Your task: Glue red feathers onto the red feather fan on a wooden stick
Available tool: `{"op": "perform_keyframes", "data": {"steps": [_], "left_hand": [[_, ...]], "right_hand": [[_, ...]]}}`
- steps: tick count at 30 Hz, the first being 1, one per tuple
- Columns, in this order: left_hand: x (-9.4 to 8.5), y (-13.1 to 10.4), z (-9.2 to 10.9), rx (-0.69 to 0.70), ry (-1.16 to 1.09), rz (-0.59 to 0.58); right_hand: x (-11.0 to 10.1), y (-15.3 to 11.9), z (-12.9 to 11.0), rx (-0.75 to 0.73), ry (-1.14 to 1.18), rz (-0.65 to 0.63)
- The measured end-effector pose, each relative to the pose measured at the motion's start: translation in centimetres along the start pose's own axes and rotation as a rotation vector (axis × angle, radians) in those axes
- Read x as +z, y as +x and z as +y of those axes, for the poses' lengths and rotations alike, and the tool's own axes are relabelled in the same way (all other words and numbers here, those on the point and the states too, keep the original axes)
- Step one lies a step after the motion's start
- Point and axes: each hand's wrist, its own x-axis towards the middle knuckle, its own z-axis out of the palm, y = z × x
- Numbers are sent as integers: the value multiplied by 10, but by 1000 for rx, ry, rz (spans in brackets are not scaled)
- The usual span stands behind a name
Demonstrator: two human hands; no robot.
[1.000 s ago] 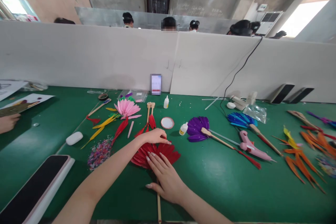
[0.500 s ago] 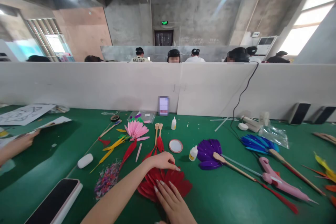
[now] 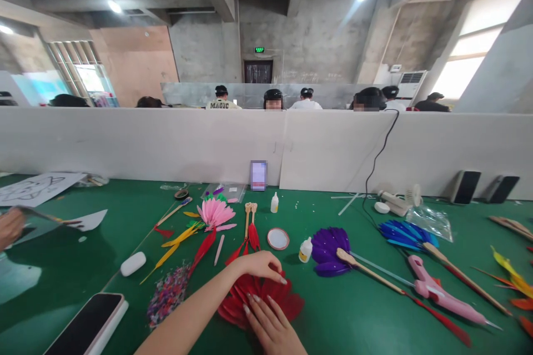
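A red feather fan (image 3: pixel 291 306) lies spread on the green table near the front edge. My left hand (image 3: pixel 260 267) reaches over its upper part, fingers bent and drawn together; anything between the fingertips is too small to make out. Below it, my right hand (image 3: pixel 272 324) rests flat on the fan, its fingers stretched out and pressing on the red feathers. My hands do not touch each other. Just beyond the fan are wooden handles (image 3: pixel 247 222) with red tassels, a round white-centred dish (image 3: pixel 278 239) and a small glue bottle (image 3: pixel 305 250).
Purple (image 3: pixel 331 244) and blue (image 3: pixel 402 233) feather fans and a pink glue gun (image 3: pixel 447 299) lie right. Pink feathers (image 3: pixel 214 213), multicoloured bits (image 3: pixel 169 294) and a phone (image 3: pixel 85 324) are left. Another person's hand (image 3: pixel 10 227) holds something far left. A white partition (image 3: pixel 187 144) stands behind.
The view has tilted up slightly, so the scene sits lower. My left hand's fingers have shifted slightly over the fan; my right hand stays on it. The other person's hand has moved left.
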Motion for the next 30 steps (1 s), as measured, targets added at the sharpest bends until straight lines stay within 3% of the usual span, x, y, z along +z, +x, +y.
{"op": "perform_keyframes", "data": {"steps": [8,15,21,30], "left_hand": [[2,7,6,32,-156,71],[12,16,-1,2,-240,90],[14,18,-3,15,-283,71],[14,17,3,49,-290,72]], "right_hand": [[2,4,1,-20,-126,135],[9,3,-2,7,-150,221],[26,1,-9,70,-139,316],[64,3,-14,124,-151,602]]}}
